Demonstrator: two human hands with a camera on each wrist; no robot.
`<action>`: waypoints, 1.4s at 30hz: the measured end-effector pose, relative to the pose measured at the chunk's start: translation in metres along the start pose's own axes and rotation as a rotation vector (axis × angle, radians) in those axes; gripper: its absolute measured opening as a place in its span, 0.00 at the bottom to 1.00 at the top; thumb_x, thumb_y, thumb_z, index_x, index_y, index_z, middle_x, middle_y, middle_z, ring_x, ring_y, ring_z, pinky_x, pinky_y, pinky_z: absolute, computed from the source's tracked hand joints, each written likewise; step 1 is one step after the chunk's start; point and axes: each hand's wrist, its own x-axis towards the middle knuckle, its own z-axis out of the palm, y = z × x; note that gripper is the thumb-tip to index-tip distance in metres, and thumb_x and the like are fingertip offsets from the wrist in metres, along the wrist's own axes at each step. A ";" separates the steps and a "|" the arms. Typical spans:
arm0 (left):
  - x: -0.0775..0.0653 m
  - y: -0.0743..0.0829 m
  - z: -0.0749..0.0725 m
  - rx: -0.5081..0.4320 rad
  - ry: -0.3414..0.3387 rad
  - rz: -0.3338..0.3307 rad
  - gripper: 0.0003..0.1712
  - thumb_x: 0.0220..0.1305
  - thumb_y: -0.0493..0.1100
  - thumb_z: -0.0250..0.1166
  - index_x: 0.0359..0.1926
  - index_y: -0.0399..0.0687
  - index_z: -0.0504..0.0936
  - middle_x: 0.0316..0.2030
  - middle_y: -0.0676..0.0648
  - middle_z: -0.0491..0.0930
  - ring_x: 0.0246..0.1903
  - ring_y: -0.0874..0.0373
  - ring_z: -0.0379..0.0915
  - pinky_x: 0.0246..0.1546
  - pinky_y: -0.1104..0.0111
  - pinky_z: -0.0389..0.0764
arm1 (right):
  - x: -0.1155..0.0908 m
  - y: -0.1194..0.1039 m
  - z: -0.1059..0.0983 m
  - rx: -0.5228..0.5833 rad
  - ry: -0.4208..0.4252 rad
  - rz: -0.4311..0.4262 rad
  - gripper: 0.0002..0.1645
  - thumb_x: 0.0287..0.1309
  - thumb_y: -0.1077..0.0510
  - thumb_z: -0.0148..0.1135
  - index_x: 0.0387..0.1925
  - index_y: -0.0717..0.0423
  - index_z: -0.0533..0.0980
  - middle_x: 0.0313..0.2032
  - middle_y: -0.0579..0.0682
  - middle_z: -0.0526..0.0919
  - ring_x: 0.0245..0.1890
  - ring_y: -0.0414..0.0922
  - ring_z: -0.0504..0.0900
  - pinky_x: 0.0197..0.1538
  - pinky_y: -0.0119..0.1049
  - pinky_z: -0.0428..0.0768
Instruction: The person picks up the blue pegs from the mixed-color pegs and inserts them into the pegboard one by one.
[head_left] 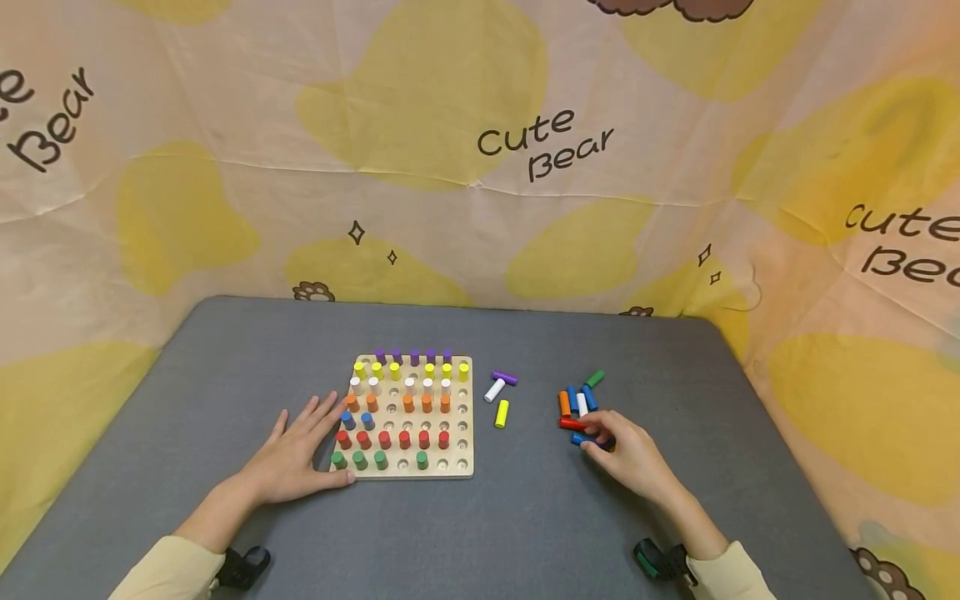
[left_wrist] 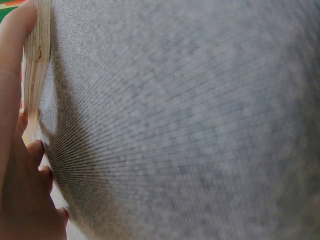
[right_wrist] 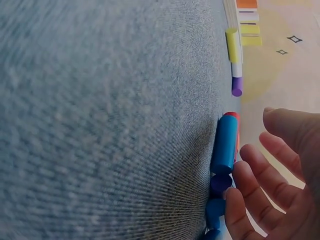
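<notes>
A wooden peg board (head_left: 467,417) lies on the table with rows of green, red, blue, orange, white, yellow and purple pegs; some holes are bare. My left hand (head_left: 296,462) rests at its left edge, fingers spread, the thumb at the near corner. In the left wrist view the thumb (left_wrist: 15,35) touches the board's side. Over a group of loose pegs on the right is my right hand (head_left: 633,454), thumb and fingers apart. Beneath it lie a red peg (head_left: 572,424) and a blue peg (right_wrist: 225,145). The fingertips are close to the pegs; nothing is visibly gripped.
Between board and right hand lie a purple peg (head_left: 505,378), a white peg (head_left: 494,390) and a yellow peg (head_left: 502,414). Beyond the right hand are a green peg (head_left: 595,379), an orange peg (head_left: 565,404) and others. A patterned cloth (head_left: 420,275) hangs behind the grey table (head_left: 525,533).
</notes>
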 end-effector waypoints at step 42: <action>-0.001 0.003 -0.002 -0.004 0.002 -0.001 0.61 0.42 0.76 0.61 0.72 0.54 0.50 0.71 0.41 0.48 0.69 0.38 0.40 0.60 0.35 0.37 | -0.005 -0.012 0.015 -0.045 -0.053 0.023 0.13 0.43 0.63 0.70 0.32 0.49 0.76 0.25 0.41 0.71 0.24 0.35 0.68 0.27 0.25 0.68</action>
